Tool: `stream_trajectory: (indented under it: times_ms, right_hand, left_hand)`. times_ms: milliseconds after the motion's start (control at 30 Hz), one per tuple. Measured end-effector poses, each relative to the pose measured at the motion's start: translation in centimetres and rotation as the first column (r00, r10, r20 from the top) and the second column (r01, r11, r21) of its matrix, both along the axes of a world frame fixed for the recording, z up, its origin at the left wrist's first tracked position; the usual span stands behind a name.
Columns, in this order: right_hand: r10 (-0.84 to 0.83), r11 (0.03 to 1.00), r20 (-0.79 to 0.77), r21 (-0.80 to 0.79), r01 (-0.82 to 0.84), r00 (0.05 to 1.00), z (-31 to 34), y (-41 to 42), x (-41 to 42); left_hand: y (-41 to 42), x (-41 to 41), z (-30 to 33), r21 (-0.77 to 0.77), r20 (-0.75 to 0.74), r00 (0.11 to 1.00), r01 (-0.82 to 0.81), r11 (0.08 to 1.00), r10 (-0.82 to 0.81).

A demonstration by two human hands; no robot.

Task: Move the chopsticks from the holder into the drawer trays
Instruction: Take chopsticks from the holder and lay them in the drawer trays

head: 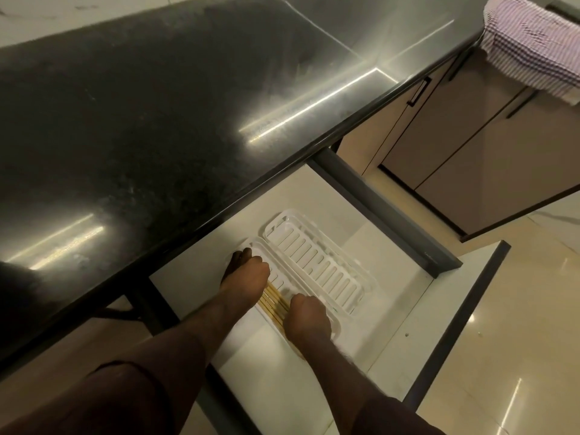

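Observation:
Two white slotted trays lie side by side in the open drawer [392,334]. The right tray [320,259] holds nothing. Several pale wooden chopsticks [274,304] lie in the left tray [282,285], mostly covered by my hands. My left hand [246,274] lies over the far part of the bundle, fingers bent down onto it. My right hand [306,320] is curled over the near ends of the chopsticks. No holder is in view.
A dark stone countertop [141,120] overhangs the drawer's back. A striped cloth [530,42] hangs over the counter edge at the top right. Beige cabinet doors [470,146] with dark handles stand to the right, above a glossy tiled floor [518,356].

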State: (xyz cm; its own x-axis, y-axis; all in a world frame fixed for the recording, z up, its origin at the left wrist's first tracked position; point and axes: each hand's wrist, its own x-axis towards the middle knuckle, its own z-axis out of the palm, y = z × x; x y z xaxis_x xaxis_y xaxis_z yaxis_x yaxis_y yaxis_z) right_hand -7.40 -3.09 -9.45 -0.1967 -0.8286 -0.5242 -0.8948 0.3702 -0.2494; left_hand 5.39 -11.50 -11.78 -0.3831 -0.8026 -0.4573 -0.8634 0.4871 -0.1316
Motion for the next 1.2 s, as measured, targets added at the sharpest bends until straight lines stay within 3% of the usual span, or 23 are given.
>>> stream_trajectory:
  times_ms: [167,300,500,667,833,1000,1200]
  right_hand:
    - [0.071,0.989,-0.042,-0.128,-0.076,0.997,0.0,0.9,-0.3]
    - [0.104,0.984,-0.059,-0.138,-0.111,0.993,0.1,1.1,-0.2]
    - [0.117,0.981,-0.053,-0.146,-0.124,0.992,0.5,1.3,-0.6]
    - [0.079,0.986,-0.043,-0.147,-0.085,0.996,1.9,1.2,-0.7]
    - [0.035,0.978,0.009,-0.206,-0.032,0.999,5.6,0.8,-1.1]
    - [0.066,0.934,0.075,-0.355,-0.036,0.995,12.2,1.3,-1.4]
    - [0.145,0.855,0.103,-0.514,-0.073,0.984,20.5,2.8,0.0]
  left_hand:
    - [-0.1,0.1,-0.9,-0.016,-0.079,0.995,-0.062,0.998,0.060]
    - [-0.1,-0.1,-1.1,-0.005,-0.045,0.998,-0.044,0.999,0.044]
    - [-0.2,-0.5,0.2,0.060,-0.054,0.988,-0.139,0.989,0.142]
    - [0.3,-0.5,2.1,0.060,-0.206,0.962,-0.169,0.984,0.178]
    - [2.0,-0.8,6.0,-0.053,-0.454,0.871,-0.235,0.970,0.187]
    - [4.2,-0.1,11.9,-0.126,-0.587,0.800,-0.239,0.963,0.122]
    - [7.7,2.1,21.3,-0.284,-0.753,0.656,-0.384,0.878,0.043]
